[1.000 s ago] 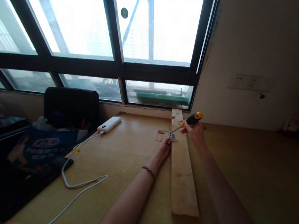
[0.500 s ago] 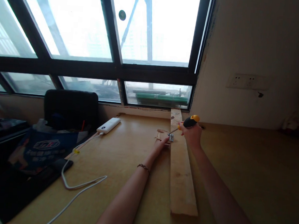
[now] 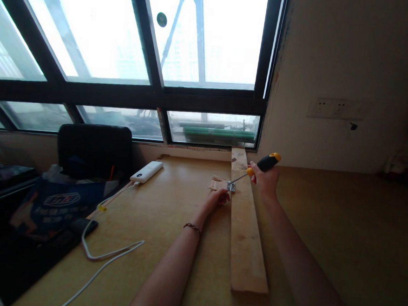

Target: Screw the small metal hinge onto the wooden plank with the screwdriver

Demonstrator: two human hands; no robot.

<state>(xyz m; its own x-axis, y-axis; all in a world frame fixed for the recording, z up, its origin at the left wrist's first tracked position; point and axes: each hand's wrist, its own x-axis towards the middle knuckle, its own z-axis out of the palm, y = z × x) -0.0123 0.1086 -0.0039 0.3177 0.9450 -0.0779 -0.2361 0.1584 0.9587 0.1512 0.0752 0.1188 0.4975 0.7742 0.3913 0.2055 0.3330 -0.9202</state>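
Note:
A screwdriver (image 3: 267, 163) with a black and yellow handle is gripped in my right hand (image 3: 266, 181). Its shaft slants down to the left, and the tip meets a small metal hinge (image 3: 231, 186). That hinge lies at the left edge of a long wooden board (image 3: 246, 235), reaching over to a small wood piece (image 3: 217, 184) beside it. Just below the hinge is my left hand (image 3: 216, 200), its fingers curled in by the board's edge. Whatever those fingers may hold is hidden.
On the wooden table (image 3: 171, 216), a white power bank (image 3: 146, 172) lies at the left edge, its white cable (image 3: 113, 255) looping forward. A black chair (image 3: 94, 147) and a blue bag (image 3: 60, 203) stand left. Windows rise behind; a wall socket (image 3: 333, 108) is right.
My right hand and the screwdriver handle have moved right and the shaft shows more. My left hand has drawn back slightly from the hinge, its fingers curling. The view has shifted a little.

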